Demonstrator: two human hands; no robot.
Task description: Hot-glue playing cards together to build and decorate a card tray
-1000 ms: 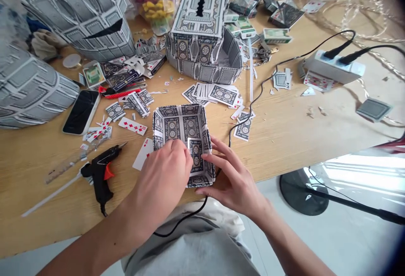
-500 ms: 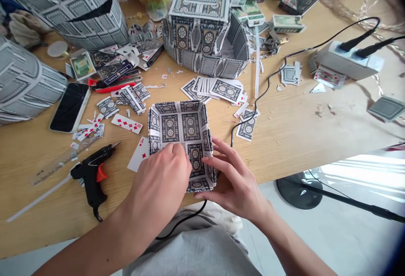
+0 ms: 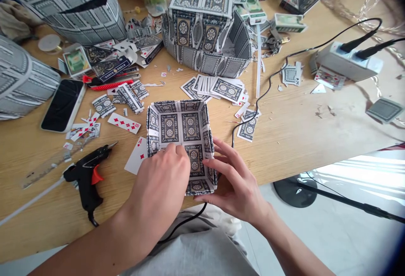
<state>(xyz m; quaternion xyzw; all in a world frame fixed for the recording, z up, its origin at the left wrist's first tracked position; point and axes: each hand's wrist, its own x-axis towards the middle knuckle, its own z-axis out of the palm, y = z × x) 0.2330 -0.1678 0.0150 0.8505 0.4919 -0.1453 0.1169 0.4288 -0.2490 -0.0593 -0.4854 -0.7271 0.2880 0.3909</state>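
An open box made of playing cards (image 3: 181, 127) sits at the table's near edge, its inside lined with dark patterned card backs. My left hand (image 3: 167, 175) reaches into its near-left part with curled fingers. Those fingertips are hidden, so anything pinched in them cannot be seen. Along the right wall, my right hand (image 3: 236, 179) grips the box, fingers on the wall and thumb by the near corner. An ace of diamonds (image 3: 135, 158) lies just left of the box.
A black glue gun (image 3: 88, 179) rests at left near a phone (image 3: 63, 105) and card scraps. Behind are loose cards (image 3: 228, 89) and a larger card-made box (image 3: 202, 27). A black cable (image 3: 268, 84) runs to a power strip (image 3: 348, 61) at right.
The view has shifted slightly, moving the items at left further left. Both hands stay in nearly the same places at the box.
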